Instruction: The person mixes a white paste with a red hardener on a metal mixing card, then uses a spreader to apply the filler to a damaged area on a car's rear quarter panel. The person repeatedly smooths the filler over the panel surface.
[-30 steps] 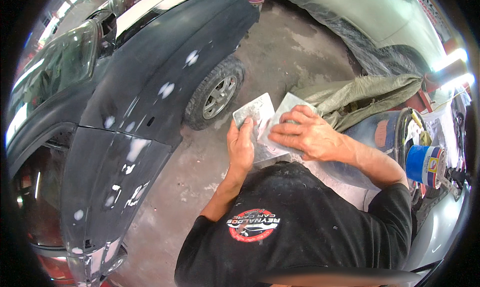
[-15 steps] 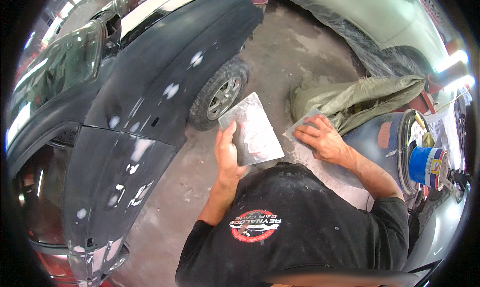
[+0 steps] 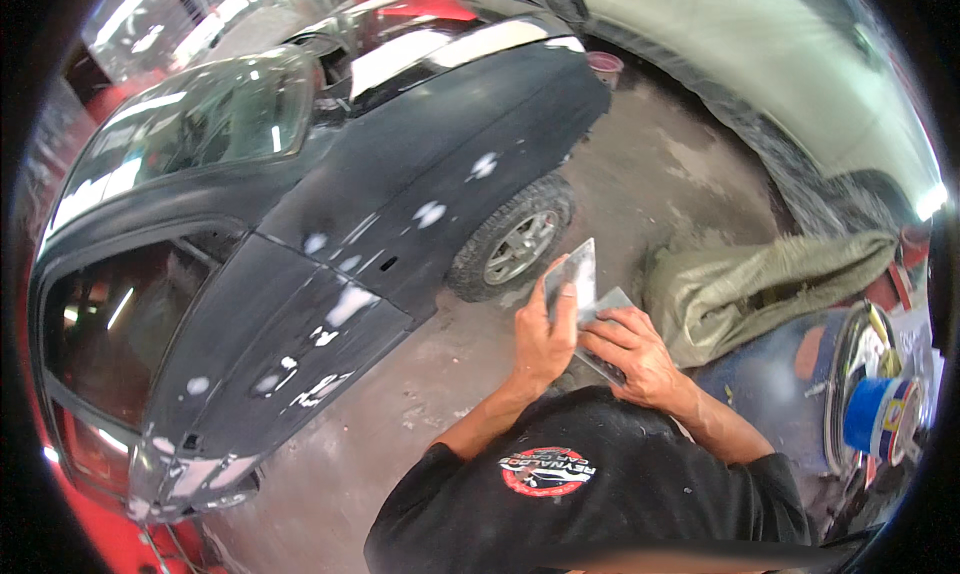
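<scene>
My left hand (image 3: 542, 339) grips a flat metal spreader (image 3: 580, 269) tilted steeply, thumb on its face, where pale putty-like material shows. Beside it, my right hand (image 3: 635, 354) has its fingers bent over a second grey spreader (image 3: 612, 299); the two plates meet or nearly meet. Beyond my hands is the wheel (image 3: 520, 249) of a dark, matte car body (image 3: 390, 174) marked with several white patches.
A pale car (image 3: 750, 64) with plastic sheeting stands at top right, a pink bucket (image 3: 605, 66) near it. An olive sack (image 3: 760, 284) and blue drum (image 3: 765, 364) lie at right, with a blue can (image 3: 866, 409) beside the drum. The floor (image 3: 340, 439) is stained concrete.
The view has swung up and left, so the scene sits lower and further right. The spreaders, apart half a second earlier, are back together, the left one tilted more steeply.
</scene>
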Motion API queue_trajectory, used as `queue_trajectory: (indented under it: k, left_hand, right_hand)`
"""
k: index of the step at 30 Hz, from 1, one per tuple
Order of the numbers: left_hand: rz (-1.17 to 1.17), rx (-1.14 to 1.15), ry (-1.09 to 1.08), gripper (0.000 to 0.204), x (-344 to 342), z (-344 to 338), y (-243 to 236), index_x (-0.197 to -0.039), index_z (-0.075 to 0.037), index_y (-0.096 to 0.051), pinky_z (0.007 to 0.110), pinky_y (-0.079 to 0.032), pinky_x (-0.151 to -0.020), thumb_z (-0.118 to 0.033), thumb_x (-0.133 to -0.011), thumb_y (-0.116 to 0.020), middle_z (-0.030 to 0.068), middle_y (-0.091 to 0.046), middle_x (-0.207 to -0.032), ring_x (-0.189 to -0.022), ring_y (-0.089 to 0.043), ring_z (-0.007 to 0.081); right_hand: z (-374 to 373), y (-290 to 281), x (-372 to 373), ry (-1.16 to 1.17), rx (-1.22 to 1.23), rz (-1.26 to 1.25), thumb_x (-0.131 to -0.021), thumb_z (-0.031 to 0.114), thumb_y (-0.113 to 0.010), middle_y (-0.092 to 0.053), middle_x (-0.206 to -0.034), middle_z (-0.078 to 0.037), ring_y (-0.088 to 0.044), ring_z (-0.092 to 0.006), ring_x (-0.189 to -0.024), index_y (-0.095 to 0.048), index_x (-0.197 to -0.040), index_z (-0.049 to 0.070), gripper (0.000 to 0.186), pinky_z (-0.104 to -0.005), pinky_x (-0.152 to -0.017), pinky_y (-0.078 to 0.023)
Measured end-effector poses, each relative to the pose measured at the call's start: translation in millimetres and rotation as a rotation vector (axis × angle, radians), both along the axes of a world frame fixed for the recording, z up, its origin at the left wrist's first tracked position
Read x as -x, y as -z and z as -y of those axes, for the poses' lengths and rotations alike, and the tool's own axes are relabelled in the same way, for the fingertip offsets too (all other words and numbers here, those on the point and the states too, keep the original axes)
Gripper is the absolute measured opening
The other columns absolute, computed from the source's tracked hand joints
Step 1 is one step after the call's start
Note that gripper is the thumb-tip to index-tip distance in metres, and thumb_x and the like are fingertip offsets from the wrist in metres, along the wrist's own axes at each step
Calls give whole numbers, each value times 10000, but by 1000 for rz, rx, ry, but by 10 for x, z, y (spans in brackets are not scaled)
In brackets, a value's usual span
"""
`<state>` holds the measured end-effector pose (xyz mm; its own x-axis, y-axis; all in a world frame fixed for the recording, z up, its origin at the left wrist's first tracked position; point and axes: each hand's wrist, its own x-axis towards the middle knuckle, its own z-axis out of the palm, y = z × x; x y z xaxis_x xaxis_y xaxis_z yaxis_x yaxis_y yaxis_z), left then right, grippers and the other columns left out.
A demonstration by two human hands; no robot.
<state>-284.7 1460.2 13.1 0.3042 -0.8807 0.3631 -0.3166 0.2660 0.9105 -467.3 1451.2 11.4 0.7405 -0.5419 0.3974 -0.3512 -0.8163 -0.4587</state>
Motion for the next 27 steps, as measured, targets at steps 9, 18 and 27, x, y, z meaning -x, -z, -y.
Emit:
queue_trajectory:
  k: [9, 18, 27]
  left_hand:
    - [-792, -19, -57, 408, -217, 62, 39, -1372, 6, -466, 327, -506, -908, -177, -1014, -535, 96, -609, -1225, -1060, -600, 155]
    - [-1216, -359, 221, 282, -82, -155, 143, -1224, -49, -558, 349, -551, -827, -143, -960, -585, 68, -650, -1082, -943, -653, 185]
    - [-869, -319, 229, 287, 81, -140, 271, -1247, -27, -569, 299, -482, -904, -135, -981, -562, 52, -639, -1154, -1015, -607, 127]
  right_hand:
    - [-74, -332, 274, -110, 90, 142, -631, 94, -736, -578, -1288, -130, -506, -386, -1245, -628, -1222, 63, 601, -586, -1046, -403]
    - [326, 92, 545, -9, 124, -443, -629, 69, -694, -554, -1302, -167, -483, -407, -1212, -531, -1313, 0, 706, -497, -1048, -409]
    - [447, -964, 423, -311, -165, -192, -599, 146, -672, -645, -1245, -75, -558, -304, -1133, -637, -1266, 69, 672, -461, -1032, -390]
